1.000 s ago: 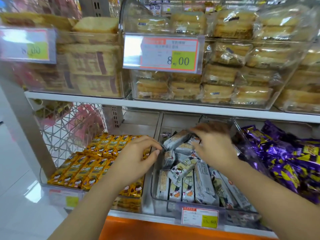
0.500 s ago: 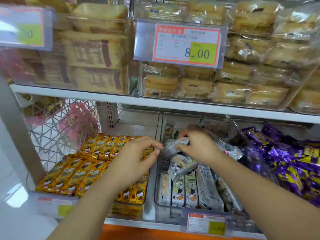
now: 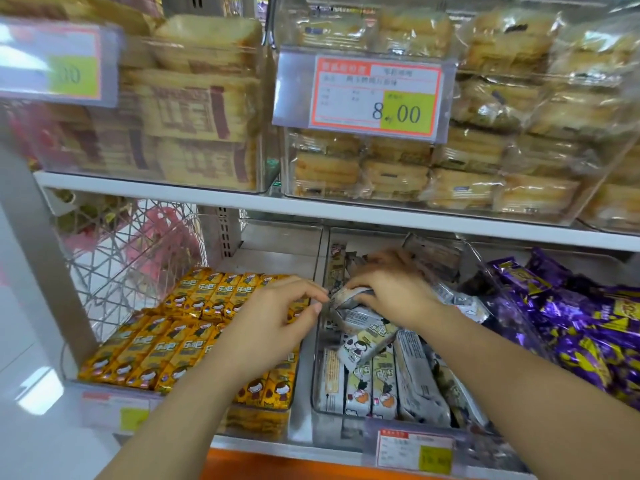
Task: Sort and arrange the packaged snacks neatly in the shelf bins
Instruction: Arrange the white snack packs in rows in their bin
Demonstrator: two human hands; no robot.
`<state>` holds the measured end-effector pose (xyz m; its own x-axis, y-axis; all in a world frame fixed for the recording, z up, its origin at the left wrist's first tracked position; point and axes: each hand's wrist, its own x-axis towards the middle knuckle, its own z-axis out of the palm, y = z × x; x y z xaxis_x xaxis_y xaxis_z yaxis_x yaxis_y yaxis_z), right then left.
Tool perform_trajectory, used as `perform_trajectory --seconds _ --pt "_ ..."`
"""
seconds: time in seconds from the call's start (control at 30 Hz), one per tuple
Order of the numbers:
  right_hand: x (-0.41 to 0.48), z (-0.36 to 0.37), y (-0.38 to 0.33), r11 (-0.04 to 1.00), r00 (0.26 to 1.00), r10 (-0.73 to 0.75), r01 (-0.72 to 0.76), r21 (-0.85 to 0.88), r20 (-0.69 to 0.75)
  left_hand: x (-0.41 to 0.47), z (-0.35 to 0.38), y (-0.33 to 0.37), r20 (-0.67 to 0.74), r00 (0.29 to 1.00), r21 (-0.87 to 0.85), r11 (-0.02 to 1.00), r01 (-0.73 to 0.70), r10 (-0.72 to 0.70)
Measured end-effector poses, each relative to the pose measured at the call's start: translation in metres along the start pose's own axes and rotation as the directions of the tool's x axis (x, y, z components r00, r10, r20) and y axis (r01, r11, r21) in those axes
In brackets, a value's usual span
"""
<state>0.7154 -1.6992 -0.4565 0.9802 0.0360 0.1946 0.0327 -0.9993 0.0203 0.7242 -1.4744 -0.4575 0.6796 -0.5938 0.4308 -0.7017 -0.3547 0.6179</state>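
Held item: a silver-grey foil snack packet (image 3: 349, 293), lifted above the middle bin and lying roughly crosswise between both hands.
Right hand (image 3: 394, 289): reaches in over the middle bin; its grip is closed, with fingers curled over the packet's right part.
Left hand (image 3: 273, 323): hovers over the divide between the left and middle bins; its grip is thumb and forefinger pinched on the packet's crimped left end.
Middle bin: a clear plastic shelf bin (image 3: 318, 382). White-and-grey cartoon-printed snack bars (image 3: 384, 386) stand in a row at the front and lie jumbled crosswise behind.
Left bin: yellow foil snack bars (image 3: 166, 351) lie in neat rows, partly under the left forearm.
Right bin: shiny purple foil packets (image 3: 575, 327) sit in a loose heap.
Upper shelf: a white shelf board (image 3: 311, 211) carries clear bins of wrapped pale sponge cakes (image 3: 464, 188). A red-framed price label (image 3: 375, 95) reads 8.00.
Far left: a white wire basket (image 3: 131, 244).
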Motion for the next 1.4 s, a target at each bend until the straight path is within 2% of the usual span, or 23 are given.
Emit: perform_trajectory --seconds 0.07,0.17,0.23,0.3,0.33,0.37,0.43,0.5,0.57,0.6,0.7,0.8,0.9,0.97,1.1,1.23,1.27,1.3,1.33,1.4 --pt "-0.006 -0.003 -0.006 0.999 0.998 -0.047 0.046 0.026 0.048 0.001 -0.001 0.0 0.009 1.0 0.006 1.0 0.006 -0.006" --pt "-0.023 -0.008 -0.012 0.981 0.99 -0.135 0.14 0.134 -0.045 0.002 -0.001 0.0 0.01 1.0 0.023 1.0 0.003 -0.003" --pt "-0.037 -0.012 -0.021 0.945 0.959 -0.276 0.259 0.199 0.062 0.001 -0.001 0.0 0.01 1.0 0.029 1.0 0.003 -0.004" --pt "-0.046 -0.013 -0.03 0.938 0.915 -0.333 0.297 0.178 0.227 0.0 0.0 0.0 0.008 1.0 0.032 0.999 0.003 -0.003" --pt "-0.048 -0.015 -0.031 0.943 0.911 -0.33 0.305 0.135 0.247 0.0 0.0 0.001 0.01 1.0 0.032 0.999 0.004 -0.004" --pt "-0.049 -0.018 -0.03 0.946 0.925 -0.32 0.298 0.128 0.206 0.0 0.0 0.001 0.011 1.0 0.032 0.999 0.004 -0.005" --pt "-0.05 -0.028 -0.025 0.947 0.974 -0.225 0.217 0.236 0.006 0.0 0.001 0.001 0.009 1.0 0.027 1.0 0.0 0.0" --pt "-0.055 -0.04 -0.021 0.895 0.981 0.006 0.08 0.438 -0.193 0.001 0.002 0.0 0.001 1.0 0.021 1.0 -0.013 0.013" --pt "-0.06 -0.048 -0.019 0.786 0.944 0.222 -0.024 0.618 -0.246 0.002 0.003 0.0 -0.009 1.0 0.016 1.0 -0.017 0.017" --pt "-0.062 -0.051 -0.02 0.764 0.939 0.265 -0.067 0.642 -0.218 0.002 0.003 0.001 -0.011 1.0 0.017 1.0 -0.016 0.016" --pt "-0.065 -0.051 -0.022 0.787 0.956 0.28 -0.175 0.592 -0.09 0.003 0.004 0.001 -0.016 1.0 0.031 0.999 -0.018 0.018" --pt "-0.062 -0.057 -0.008 0.794 0.923 0.374 -0.265 0.547 -0.096 0.002 0.003 0.002 -0.015 1.0 0.038 0.999 -0.013 0.014" --pt "-0.055 -0.062 0.015 0.775 0.824 0.505 -0.302 0.556 -0.258 0.003 0.004 0.002 -0.013 1.0 0.043 0.999 -0.009 0.01" --pt "-0.053 -0.054 0.027 0.788 0.768 0.535 -0.303 0.536 -0.353 0.003 0.004 0.003 -0.013 1.0 0.04 0.999 -0.005 0.006" --pt "-0.062 -0.035 0.037 0.795 0.758 0.549 -0.344 0.5 -0.351 0.008 0.005 0.005 -0.025 1.0 0.057 0.998 0.009 -0.007" --pt "-0.07 -0.041 0.046 0.708 0.618 0.654 -0.296 0.641 -0.437 0.014 0.008 0.007 -0.027 0.999 0.082 0.996 0.037 -0.035" --pt "-0.071 -0.041 0.047 0.712 0.612 0.655 -0.306 0.632 -0.442 0.015 0.008 0.008 -0.026 0.999 0.086 0.995 0.045 -0.043" --pt "-0.073 -0.04 0.047 0.737 0.639 0.638 -0.345 0.581 -0.43 0.016 0.009 0.008 -0.026 0.998 0.088 0.995 0.052 -0.05" --pt "-0.075 -0.038 0.048 0.784 0.689 0.602 -0.412 0.465 -0.404 0.017 0.01 0.009 -0.028 0.998 0.089 0.994 0.057 -0.055" --pt "-0.079 -0.035 0.048 0.853 0.806 0.518 -0.509 0.114 -0.286 0.018 0.011 0.011 -0.031 0.997 0.099 0.993 0.071 -0.068"
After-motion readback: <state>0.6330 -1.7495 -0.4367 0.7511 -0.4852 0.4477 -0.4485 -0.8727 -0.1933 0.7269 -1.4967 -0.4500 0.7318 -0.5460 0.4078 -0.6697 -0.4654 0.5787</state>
